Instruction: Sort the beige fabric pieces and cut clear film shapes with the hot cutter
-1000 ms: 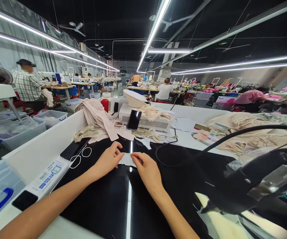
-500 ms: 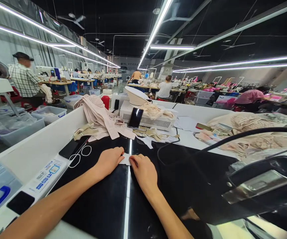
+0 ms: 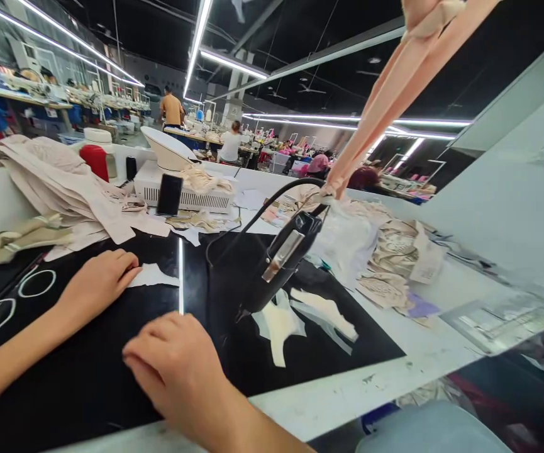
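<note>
My left hand (image 3: 102, 282) rests on the black work surface (image 3: 87, 371), thumb and fingers closed on the left end of a small white fabric piece (image 3: 153, 275). The piece lies flat and reaches right to a bright light strip (image 3: 181, 277). Nearer the table's front edge, my right hand (image 3: 182, 365) is apart from the piece. Its fingers are curled in, a little blurred, and nothing shows in them. To the right, cream and white cut pieces (image 3: 278, 327) lie below a black handheld tool (image 3: 281, 264) with a metal plate.
Peach fabric straps (image 3: 370, 113) hold up the tool, and its black cord (image 3: 262, 211) loops left. Beige fabric (image 3: 59, 189) is heaped at back left beside a white machine (image 3: 184, 200) with a phone (image 3: 169, 195). More beige fabric (image 3: 394, 251) lies right. Co-workers sit and stand behind.
The view has swung right, bringing the cut pieces into sight. My right hand has let go of the white fabric piece and drawn back toward the front edge. My left hand stays on it.
</note>
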The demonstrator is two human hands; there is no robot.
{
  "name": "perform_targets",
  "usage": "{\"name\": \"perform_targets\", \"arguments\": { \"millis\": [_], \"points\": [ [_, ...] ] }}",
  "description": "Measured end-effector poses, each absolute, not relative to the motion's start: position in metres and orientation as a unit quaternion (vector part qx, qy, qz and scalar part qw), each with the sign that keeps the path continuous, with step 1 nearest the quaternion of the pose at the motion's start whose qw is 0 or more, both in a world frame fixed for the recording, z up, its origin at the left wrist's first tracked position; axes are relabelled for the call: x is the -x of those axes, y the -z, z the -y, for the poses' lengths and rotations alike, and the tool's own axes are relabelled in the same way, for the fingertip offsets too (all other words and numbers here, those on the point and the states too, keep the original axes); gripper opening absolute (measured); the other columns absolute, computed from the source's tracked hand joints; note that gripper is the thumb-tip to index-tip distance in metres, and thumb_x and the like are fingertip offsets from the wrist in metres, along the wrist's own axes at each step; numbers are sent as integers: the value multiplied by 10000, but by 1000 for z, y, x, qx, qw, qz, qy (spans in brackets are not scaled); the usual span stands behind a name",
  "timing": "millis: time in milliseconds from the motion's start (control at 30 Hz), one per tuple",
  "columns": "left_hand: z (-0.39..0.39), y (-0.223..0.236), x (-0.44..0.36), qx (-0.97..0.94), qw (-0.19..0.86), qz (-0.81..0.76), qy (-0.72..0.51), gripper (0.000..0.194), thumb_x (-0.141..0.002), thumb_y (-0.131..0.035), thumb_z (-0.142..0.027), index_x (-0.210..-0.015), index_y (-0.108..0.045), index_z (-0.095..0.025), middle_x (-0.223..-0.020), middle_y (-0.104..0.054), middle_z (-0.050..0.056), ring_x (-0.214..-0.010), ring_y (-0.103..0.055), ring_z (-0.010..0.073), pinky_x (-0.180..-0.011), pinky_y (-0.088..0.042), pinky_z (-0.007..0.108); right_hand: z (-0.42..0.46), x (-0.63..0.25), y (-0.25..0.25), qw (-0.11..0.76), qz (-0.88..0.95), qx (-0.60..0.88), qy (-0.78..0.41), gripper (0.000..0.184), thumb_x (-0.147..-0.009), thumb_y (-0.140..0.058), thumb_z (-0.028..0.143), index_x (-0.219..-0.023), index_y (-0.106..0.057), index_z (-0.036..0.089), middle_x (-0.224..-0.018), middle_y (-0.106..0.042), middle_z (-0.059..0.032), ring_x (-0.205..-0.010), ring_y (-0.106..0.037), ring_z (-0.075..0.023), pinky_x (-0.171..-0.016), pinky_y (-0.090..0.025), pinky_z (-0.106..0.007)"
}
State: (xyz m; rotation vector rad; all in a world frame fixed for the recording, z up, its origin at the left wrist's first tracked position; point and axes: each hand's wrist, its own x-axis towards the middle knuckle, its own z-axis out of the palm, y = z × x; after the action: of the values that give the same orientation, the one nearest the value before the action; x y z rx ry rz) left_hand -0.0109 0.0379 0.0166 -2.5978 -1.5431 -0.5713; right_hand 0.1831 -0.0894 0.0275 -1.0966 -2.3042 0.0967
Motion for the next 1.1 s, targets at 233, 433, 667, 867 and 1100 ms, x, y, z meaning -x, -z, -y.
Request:
{"name": "perform_targets", "arguments": {
  "millis": [233, 433, 667, 867, 1100],
  "points": [
    [-11, -23, -5, 882, 38, 417, 217, 403, -986, -336, -440, -895, -640, -193, -862, -637, 52, -792, -578, 235, -761, -430, 380, 147, -297, -11, 313, 762, 566, -18, 220, -1032, -435, 243, -1025, -654, 236, -872, -665, -10, -786, -591, -172, -723, -441, -294],
    [21, -19, -39, 914, 17, 354, 196, 380, -1038, -327, -353, -938, -658, -195, -905, -651, 39, -831, -608, 209, -804, -450, 366, 142, -341, 0, 227, 709, 644, 176, 333, -1038, -406, 385, -1187, -597, 157, -850, -580, -65, -722, -534, -223, -656, -405, -349],
    [43, -18, -60, 931, -27, 336, 143, 326, -1034, -352, -268, -967, -666, -206, -895, -637, 27, -807, -601, 206, -779, -456, 365, 134, -331, 2, 241, 706, 635, 198, 362, -1036, -363, 231, -845, -668, 195, -765, -548, -49, -650, -495, -195, -604, -339, -336],
    [56, -20, -68, 909, -178, 339, 162, 249, -1014, -406, -257, -1011, -655, -242, -930, -640, 6, -849, -614, 169, -780, -459, 288, 149, -331, -14, 471, 642, 597, -100, 241, -980, -530, 389, -953, -738, 270, -1002, -647, -68, -838, -614, -205, -693, -498, -297],
    [82, -37, -90, 806, -438, 337, 211, 341, -839, -689, -267, -1172, -627, -306, -1124, -620, 8, -998, -575, 176, -908, -473, 283, 156, -304, -37, 485, 530, 622, -313, 333, -869, -614, 560, -859, -762, 261, -871, -708, -43, -760, -621, -209, -653, -497, -269]
  ]
}}
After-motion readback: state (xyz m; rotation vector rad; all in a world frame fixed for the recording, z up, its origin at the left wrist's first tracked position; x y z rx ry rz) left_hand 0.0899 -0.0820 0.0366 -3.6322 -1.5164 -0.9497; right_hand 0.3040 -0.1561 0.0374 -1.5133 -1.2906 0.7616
